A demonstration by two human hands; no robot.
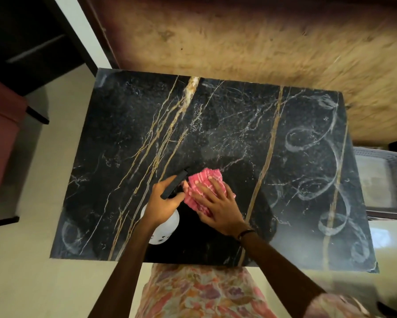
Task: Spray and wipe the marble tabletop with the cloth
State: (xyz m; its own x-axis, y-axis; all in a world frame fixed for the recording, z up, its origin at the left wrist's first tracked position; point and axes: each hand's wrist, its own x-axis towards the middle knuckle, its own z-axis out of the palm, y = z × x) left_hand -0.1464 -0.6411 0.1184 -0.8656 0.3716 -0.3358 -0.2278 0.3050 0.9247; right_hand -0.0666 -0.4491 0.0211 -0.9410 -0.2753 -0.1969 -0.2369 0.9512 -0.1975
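Note:
The black marble tabletop (227, 125) with gold and white veins fills the middle of the head view. My left hand (164, 203) grips a spray bottle (164, 228) with a white body and a black trigger head, held just above the near centre of the top. My right hand (218, 205) lies flat with fingers spread on a pink checked cloth (204, 182), pressing it against the marble right beside the bottle's nozzle. Pale curling smear marks show on the right side (316, 143) and at the near left corner.
A tan rug (238, 37) lies beyond the table's far edge. A grey perforated basket (381, 180) sits on the floor to the right. A reddish seat (2, 138) and dark furniture stand at the left. My patterned clothing shows at the near edge.

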